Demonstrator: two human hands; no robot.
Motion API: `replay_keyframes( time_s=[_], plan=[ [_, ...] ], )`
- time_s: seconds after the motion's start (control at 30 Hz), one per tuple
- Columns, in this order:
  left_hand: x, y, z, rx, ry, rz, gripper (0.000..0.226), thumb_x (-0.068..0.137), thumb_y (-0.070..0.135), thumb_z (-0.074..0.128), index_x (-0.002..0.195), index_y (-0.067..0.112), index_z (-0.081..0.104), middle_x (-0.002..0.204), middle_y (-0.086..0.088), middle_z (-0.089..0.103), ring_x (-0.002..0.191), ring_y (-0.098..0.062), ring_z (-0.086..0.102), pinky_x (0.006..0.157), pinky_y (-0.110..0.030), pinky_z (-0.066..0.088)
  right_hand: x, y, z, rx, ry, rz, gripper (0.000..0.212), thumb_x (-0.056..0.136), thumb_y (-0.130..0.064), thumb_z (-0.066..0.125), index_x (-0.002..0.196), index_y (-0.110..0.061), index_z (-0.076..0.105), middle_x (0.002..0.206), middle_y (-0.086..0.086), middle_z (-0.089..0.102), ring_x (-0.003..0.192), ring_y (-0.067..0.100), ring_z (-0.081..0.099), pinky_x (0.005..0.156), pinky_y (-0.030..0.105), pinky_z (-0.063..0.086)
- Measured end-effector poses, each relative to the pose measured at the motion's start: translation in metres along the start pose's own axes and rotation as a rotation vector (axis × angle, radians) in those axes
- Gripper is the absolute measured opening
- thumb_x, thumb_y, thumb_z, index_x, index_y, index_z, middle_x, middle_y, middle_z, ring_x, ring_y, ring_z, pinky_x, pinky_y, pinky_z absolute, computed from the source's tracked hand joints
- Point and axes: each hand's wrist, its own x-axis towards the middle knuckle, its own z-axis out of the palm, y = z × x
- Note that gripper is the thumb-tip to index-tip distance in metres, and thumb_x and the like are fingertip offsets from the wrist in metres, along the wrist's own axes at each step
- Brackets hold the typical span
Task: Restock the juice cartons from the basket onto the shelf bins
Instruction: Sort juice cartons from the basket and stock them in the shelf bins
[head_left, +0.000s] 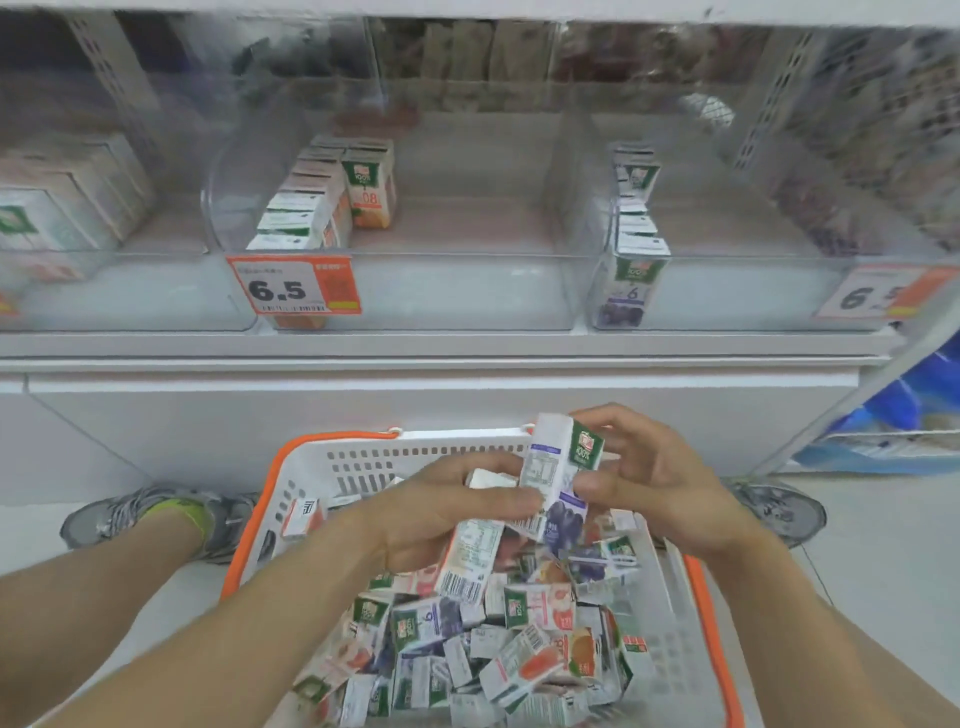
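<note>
Right hand (660, 493) grips a purple grape carton (558, 478) marked "100%"; left hand (441, 512) clutches other cartons (470, 561) above the basket (363, 460). Far price tag (293, 286) reads "6.5".

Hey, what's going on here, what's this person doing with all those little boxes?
A person is restocking juice cartons. Both hands are over a white basket with orange trim, heaped with mixed cartons. The right hand holds a purple grape carton upright, and the left hand grips another carton. Above, the clear shelf bins are mostly bare: the middle bin has an orange row, the right bin a purple row.
</note>
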Motion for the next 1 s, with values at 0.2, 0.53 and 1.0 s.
replay_keyframes(
  time_s=[0.2,0.53,1.0],
  plan=[
    [0.012,0.09,0.016,0.34,0.156,0.149,0.045,0.075,0.028,0.081,0.114,0.013,0.063,0.09,-0.017,0.074,0.062,-0.024,0.065,0.06,-0.03,0.049,-0.007,-0.068,-0.027,-0.247,0.576,-0.466,0.05,0.066,0.01,0.079,0.101,-0.016,0.055,0.101,0.009,0.07,0.082,0.027,0.074,0.074,0.033,0.061],
    [0.015,0.134,0.016,0.519,0.532,0.612,0.023,0.076,0.03,0.082,0.089,0.023,0.065,0.058,0.007,0.06,0.04,-0.01,0.053,0.034,-0.025,0.043,0.098,-0.157,-0.118,-1.191,0.831,-0.268,0.045,0.077,-0.019,0.085,0.11,-0.027,0.055,0.11,0.008,0.057,0.074,0.022,0.068,0.074,0.034,0.054],
    [0.033,0.131,-0.012,0.498,0.445,0.611,0.026,0.073,0.031,0.084,0.088,0.026,0.063,0.061,0.005,0.062,0.042,-0.01,0.051,0.036,-0.026,0.045,0.212,-0.138,-0.147,-1.146,0.571,0.114,0.056,0.086,-0.007,0.074,0.133,-0.006,0.044,0.1,0.007,0.054,0.08,0.025,0.058,0.058,0.012,0.044]
  ],
)
